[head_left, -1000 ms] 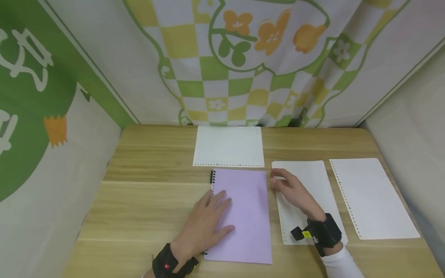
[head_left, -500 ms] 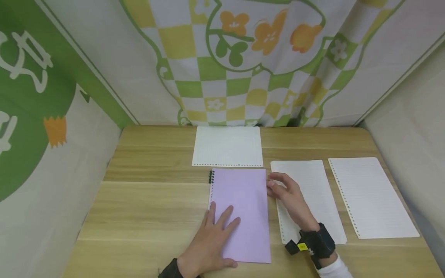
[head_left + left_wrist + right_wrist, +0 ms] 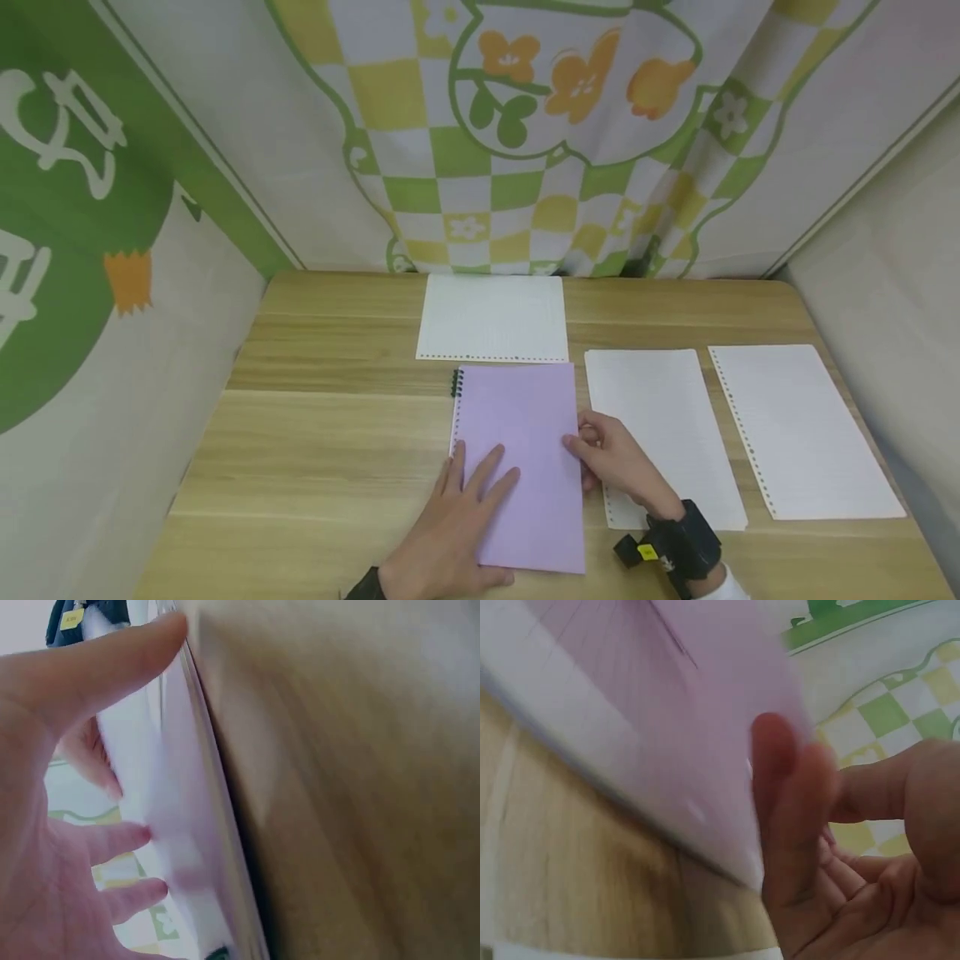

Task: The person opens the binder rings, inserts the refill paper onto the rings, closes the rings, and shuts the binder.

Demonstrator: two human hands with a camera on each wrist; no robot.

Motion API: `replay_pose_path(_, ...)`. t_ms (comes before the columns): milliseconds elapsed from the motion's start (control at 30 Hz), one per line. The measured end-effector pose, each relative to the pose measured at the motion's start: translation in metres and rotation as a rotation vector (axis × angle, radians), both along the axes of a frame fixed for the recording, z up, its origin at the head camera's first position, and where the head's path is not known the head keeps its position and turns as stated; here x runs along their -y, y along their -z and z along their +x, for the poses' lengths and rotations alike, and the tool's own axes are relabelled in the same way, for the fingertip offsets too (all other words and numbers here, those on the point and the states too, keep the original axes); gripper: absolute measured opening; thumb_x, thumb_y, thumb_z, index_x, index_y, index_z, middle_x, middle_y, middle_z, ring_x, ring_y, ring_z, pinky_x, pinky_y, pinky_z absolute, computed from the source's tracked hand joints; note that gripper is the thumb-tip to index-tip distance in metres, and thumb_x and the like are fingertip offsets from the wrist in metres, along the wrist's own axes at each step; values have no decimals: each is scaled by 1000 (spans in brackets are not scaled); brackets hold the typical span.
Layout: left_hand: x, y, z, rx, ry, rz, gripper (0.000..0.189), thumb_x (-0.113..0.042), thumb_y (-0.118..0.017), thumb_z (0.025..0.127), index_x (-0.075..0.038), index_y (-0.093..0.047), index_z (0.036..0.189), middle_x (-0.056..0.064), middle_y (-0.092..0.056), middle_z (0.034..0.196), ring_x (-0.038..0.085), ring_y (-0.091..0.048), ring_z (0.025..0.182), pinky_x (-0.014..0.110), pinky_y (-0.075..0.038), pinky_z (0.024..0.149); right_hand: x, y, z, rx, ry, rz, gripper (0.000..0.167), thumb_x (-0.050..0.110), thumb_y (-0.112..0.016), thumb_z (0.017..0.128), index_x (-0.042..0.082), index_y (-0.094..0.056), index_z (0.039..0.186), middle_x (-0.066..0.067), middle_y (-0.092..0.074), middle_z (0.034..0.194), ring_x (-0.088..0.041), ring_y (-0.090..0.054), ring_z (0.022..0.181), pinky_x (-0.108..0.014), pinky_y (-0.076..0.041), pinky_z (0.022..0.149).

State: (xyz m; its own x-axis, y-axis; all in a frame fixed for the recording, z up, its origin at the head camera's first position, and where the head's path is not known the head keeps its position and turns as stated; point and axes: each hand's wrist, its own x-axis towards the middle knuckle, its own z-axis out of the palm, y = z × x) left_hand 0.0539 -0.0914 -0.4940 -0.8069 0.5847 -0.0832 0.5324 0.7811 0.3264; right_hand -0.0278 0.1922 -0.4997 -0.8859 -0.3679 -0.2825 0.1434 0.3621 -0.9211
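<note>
A purple ring-bound notebook (image 3: 536, 500) lies on the wooden table, its dark rings (image 3: 457, 383) showing at the upper left edge. My left hand (image 3: 453, 529) rests on its lower left part with straight, spread fingers; the left wrist view shows the thumb along the notebook's bottom edge. At the right edge, my right hand (image 3: 615, 458) pinches the purple cover (image 3: 697, 742) between thumb and fingers. In the right wrist view the cover bends up from the pages beneath it. Under the right forearm lies a stack of white punched sheets (image 3: 660, 408).
Another white punched sheet (image 3: 491, 317) lies sideways behind the notebook. A lined white sheet (image 3: 802, 433) is at the far right of the wooden table (image 3: 315, 458). A checked, flowered curtain (image 3: 465, 167) hangs along the table's back edge.
My right hand has come down along the notebook's right edge and now pinches the cover. The left hand has slid lower on the cover, its fingers spread wider.
</note>
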Motion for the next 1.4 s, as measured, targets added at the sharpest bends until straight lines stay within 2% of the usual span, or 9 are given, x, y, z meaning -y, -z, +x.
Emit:
replay_pose_path(200,0,-6,10,25,-37,65,118,-62,-89,78,-12,-30,169,16,-25,176,63,-27,153,68,-38,120,8,-14,1,4,31,-55,22,11,-61,107,-4,-55,122,-6,-70,69,-14,-60,44,-33,-54,43)
replay_pose_path(367,-5,-4,22,-77,-49,107,108,-46,-86,84,-8,-29,168,16,-30,174,62,-38,147,67,-50,110,17,-30,6,-28,14,-116,30,17,-57,111,-5,-49,129,-3,-68,67,-14,-62,45,-42,-57,45)
replay_pose_path(600,-11,3,34,-131,-72,197,108,-8,-74,76,-6,-21,170,20,-23,176,71,-38,141,77,-53,93,21,-29,9,-250,-46,-265,33,13,-38,117,-6,-56,138,-13,-71,87,-11,-70,71,-38,-64,60)
replay_pose_path(767,-7,1,36,-95,-123,302,109,2,-65,73,-14,-22,172,13,-22,178,66,-40,143,75,-52,98,20,-8,2,-548,-17,17,31,1,-50,110,9,-69,133,-4,-75,118,-15,-70,107,-36,-63,87)
replay_pose_path(967,1,-1,40,-105,-185,421,106,1,-64,75,-18,-25,172,5,-27,178,54,-43,148,65,-51,108,26,10,1,-771,-235,421,53,18,-80,95,7,-66,145,-14,-59,153,-35,-56,143,-51,-49,116)
replay_pose_path(1067,4,-2,41,-153,-219,549,104,6,-63,72,-12,-31,169,7,-35,174,43,-45,151,46,-47,117,29,9,4,-750,-295,493,58,31,-88,88,9,-71,139,-18,-53,160,-40,-49,149,-54,-45,119)
replay_pose_path(1233,9,-13,38,-248,-255,864,82,19,-58,82,4,-39,161,20,-50,162,25,-52,149,22,-37,122,33,4,6,-630,-290,570,55,34,-90,85,10,-75,132,-16,-51,161,-40,-44,153,-54,-45,118)
replay_pose_path(1333,13,-26,39,-271,-369,1000,68,20,-53,91,4,-47,156,23,-60,151,19,-61,139,20,-46,115,36,1,6,-570,-287,604,55,35,-90,86,12,-75,134,-13,-51,163,-38,-42,154,-54,-45,119)
replay_pose_path(1400,17,-35,41,-240,-492,1066,61,19,-50,95,1,-53,154,22,-65,146,15,-65,133,19,-50,109,38,0,5,-543,-284,610,55,35,-91,85,13,-76,134,-12,-51,163,-37,-42,155,-53,-45,119)
